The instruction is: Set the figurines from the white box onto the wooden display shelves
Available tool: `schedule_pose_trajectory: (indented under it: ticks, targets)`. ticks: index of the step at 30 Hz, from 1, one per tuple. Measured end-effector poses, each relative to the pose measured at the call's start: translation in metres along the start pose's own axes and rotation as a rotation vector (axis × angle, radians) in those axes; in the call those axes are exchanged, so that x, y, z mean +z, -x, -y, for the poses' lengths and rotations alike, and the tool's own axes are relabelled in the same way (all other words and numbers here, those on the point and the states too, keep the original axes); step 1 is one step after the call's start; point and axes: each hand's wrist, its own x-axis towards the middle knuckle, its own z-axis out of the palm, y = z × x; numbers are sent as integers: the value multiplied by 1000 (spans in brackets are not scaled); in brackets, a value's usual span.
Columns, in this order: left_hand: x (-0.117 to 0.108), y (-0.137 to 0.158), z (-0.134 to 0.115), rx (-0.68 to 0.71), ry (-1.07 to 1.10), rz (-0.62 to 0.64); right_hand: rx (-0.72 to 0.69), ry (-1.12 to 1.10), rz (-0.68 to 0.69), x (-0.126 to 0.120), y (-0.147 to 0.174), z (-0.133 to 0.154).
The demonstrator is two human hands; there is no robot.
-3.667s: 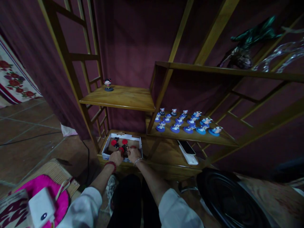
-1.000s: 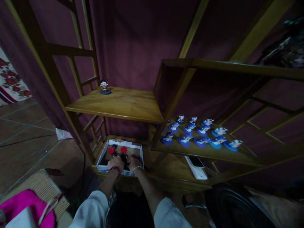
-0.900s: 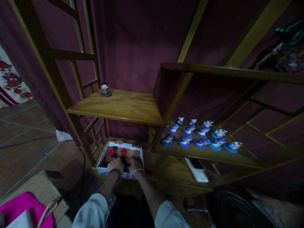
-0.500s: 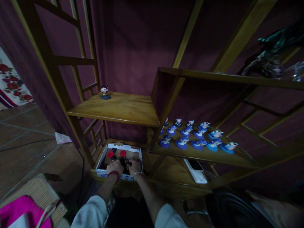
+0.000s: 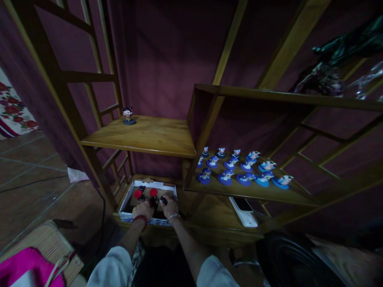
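Note:
Both hands are inside a shallow white cardboard box (image 5: 129, 217) on the low shelf. My left hand (image 5: 143, 210), with a red bead bracelet, has its fingers closed around a small dark figurine (image 5: 153, 201); its details are blurred. Close beside it, my right hand (image 5: 170, 208), wearing a silvery bracelet, is closed on another small black figurine (image 5: 163, 200). Two round red pieces, a left one (image 5: 138, 194) and a right one (image 5: 153, 192), show beyond my fingers in the box. Other dark figurines (image 5: 141, 188) lie there, partly hidden.
One black-haired figurine (image 5: 127, 116) stands on the upper left shelf (image 5: 149, 137). Several blue-based figurines (image 5: 225, 177) stand in rows on the right shelf (image 5: 254, 193). Below them lie a phone (image 5: 243, 204) and a white box (image 5: 247, 219). A wooden post (image 5: 203, 139) divides the shelves.
The view has shifted slightly. My right hand has lifted and turned a little, so the black figurine in it shows more clearly. My left hand stays almost in place.

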Motion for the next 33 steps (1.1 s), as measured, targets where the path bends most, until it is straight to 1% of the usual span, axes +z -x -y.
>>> schedule_pose_trajectory:
  ticks: [5, 8, 12, 18, 24, 26, 29, 30, 33]
  targets:
    - [5, -1, 5, 32, -1, 5, -2, -37, -31, -3, 2, 0]
    - [8, -4, 10, 40, 36, 18, 3, -61, -50, -4, 4, 0]
    - [8, -6, 15, 55, 219, 25, 35, -120, -64, -4, 6, 0]
    - [6, -6, 12, 81, 480, -29, 90, -243, -62, -9, 13, 5]
    - [14, 5, 1, 98, 856, -46, 88, -369, -80, -21, 21, 14]
    - [14, 13, -2, 89, 1091, -19, 91, -426, -80, -24, 24, 17]
    - [11, 25, -4, 31, 1583, 70, 108, -522, -70, -27, 29, 22]
    - [10, 28, -4, 12, 1702, 95, 111, -557, -64, -28, 31, 24]
    - [7, 36, -4, 12, 1839, 138, 109, -633, -58, -29, 36, 29]
